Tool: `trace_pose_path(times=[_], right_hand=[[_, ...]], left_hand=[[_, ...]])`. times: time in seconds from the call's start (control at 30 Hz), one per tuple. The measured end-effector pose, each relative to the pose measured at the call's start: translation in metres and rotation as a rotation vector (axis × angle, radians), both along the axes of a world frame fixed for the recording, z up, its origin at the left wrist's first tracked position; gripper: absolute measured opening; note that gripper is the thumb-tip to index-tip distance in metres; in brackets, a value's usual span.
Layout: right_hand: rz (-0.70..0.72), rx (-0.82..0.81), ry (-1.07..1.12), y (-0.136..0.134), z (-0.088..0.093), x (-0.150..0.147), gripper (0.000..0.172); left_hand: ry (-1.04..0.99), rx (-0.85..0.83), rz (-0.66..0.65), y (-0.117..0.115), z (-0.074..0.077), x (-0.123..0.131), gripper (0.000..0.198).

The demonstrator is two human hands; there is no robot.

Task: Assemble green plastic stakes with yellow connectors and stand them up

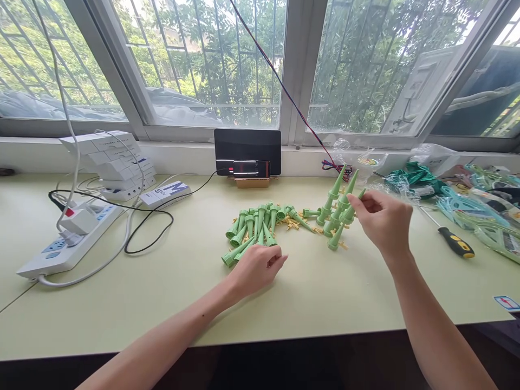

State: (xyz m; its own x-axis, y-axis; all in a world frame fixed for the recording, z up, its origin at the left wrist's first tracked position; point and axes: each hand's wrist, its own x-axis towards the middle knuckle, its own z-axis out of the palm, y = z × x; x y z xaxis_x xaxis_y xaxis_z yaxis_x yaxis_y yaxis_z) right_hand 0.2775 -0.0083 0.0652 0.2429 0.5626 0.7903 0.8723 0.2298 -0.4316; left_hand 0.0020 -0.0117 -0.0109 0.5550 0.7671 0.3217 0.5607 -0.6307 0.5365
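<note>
My right hand (384, 219) pinches the pointed tip of a green plastic watering spike (348, 216), the top one of an upright stack. Two more stacks of nested spikes (333, 194) stand close behind it, with small yellow valves sticking out at their sides. At the near edge of a loose pile of green spikes (251, 219) is my left hand (259, 265), its fingers curled in; whatever they hold is hidden. Between pile and stacks lie loose yellow valves (291, 223) and a spike on its side (311, 212).
On the left are a power strip (77, 244) with cables, stacked white boxes (117, 168) and another box (166, 194). A phone (251, 169) leans before a black tablet (247, 143) at the back. Right of my hand lie a screwdriver (457, 242) and bagged items (467, 211).
</note>
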Motion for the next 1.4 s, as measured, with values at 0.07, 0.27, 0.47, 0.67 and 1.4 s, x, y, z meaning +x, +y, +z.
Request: trace_pose_path(times=[0.07,0.27,0.47,0.67,1.4], right_hand=[[-0.011,-0.02,-0.006,0.001,-0.002,0.001,0.031],[-0.026,-0.064,0.008,0.002,-0.009,0.004,0.032],[-0.002,-0.099,-0.007,0.003,-0.019,0.005,0.03],[-0.003,-0.092,-0.029,0.004,-0.029,0.006,0.034],[-0.03,-0.051,0.051,0.001,-0.03,0.0,0.031]], left_hand=[[0.004,0.005,0.0,0.0,0.0,0.0,0.037],[0.011,0.025,-0.002,0.0,0.0,0.0,0.037],[0.015,0.047,0.001,0.0,0.002,0.002,0.038],[0.013,0.055,-0.007,0.0,0.002,0.002,0.038],[0.017,0.064,-0.004,0.0,0.001,0.0,0.037]])
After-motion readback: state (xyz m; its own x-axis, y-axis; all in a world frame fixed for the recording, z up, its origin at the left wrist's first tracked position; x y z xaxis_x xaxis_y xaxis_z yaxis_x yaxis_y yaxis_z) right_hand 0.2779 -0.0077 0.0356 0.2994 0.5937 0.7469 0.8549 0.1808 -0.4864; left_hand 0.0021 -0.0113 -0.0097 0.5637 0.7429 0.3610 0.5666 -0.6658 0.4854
